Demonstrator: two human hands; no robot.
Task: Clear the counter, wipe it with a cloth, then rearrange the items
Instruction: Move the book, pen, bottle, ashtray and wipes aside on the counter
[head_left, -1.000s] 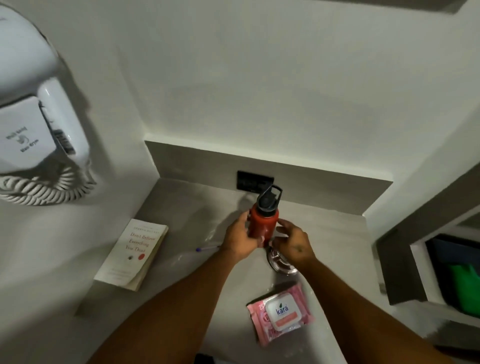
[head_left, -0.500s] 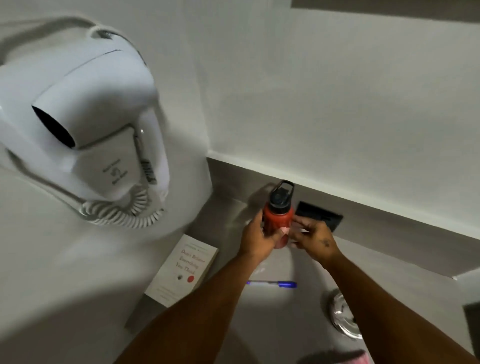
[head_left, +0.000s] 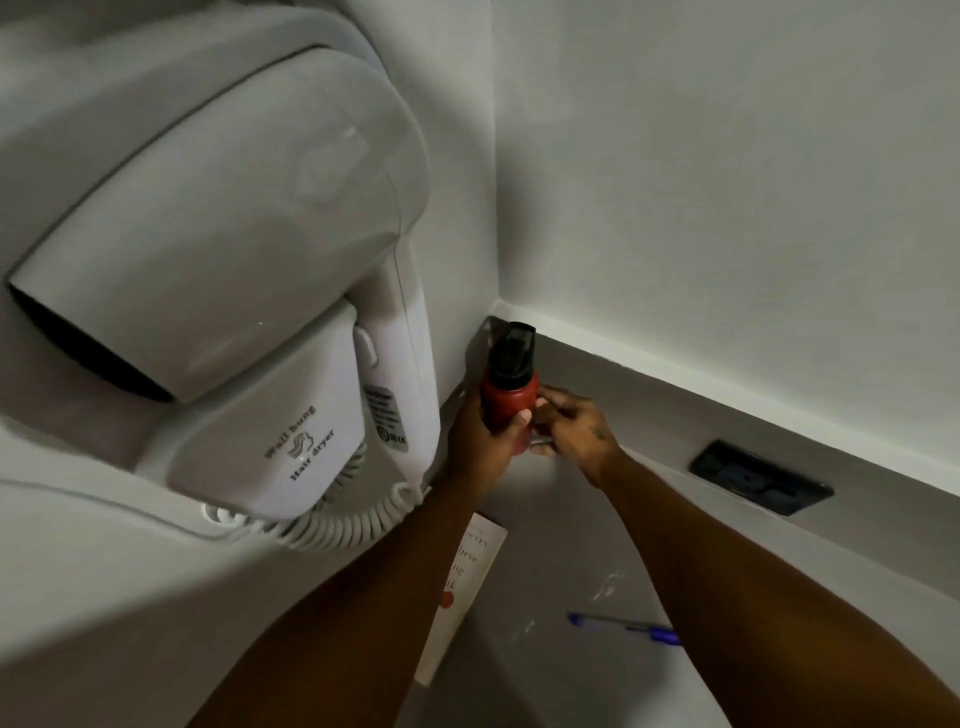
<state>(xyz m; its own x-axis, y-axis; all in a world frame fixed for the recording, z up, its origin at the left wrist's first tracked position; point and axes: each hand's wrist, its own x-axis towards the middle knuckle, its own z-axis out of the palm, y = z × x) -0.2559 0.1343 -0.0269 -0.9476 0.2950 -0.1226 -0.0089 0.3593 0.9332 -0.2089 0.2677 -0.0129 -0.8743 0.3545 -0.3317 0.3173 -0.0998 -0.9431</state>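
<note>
A red bottle (head_left: 508, 400) with a black cap stands upright in the far left corner of the grey counter (head_left: 561, 670). My left hand (head_left: 480, 441) is wrapped around its body. My right hand (head_left: 574, 428) touches the bottle's right side with its fingertips. A white book (head_left: 467, 577) lies on the counter by the left wall, partly hidden under my left forearm. A blue pen (head_left: 623, 627) lies on the counter between my forearms.
A white wall-hung hair dryer (head_left: 234, 291) with a coiled cord (head_left: 322, 525) juts out from the left wall, close above my left arm. A black socket plate (head_left: 761, 475) sits in the grey backsplash to the right.
Both hands have carried the bottle left and back into the corner. My head moved left and closer, so the dryer fills the left side; the metal lid and wipes pack have left view.
</note>
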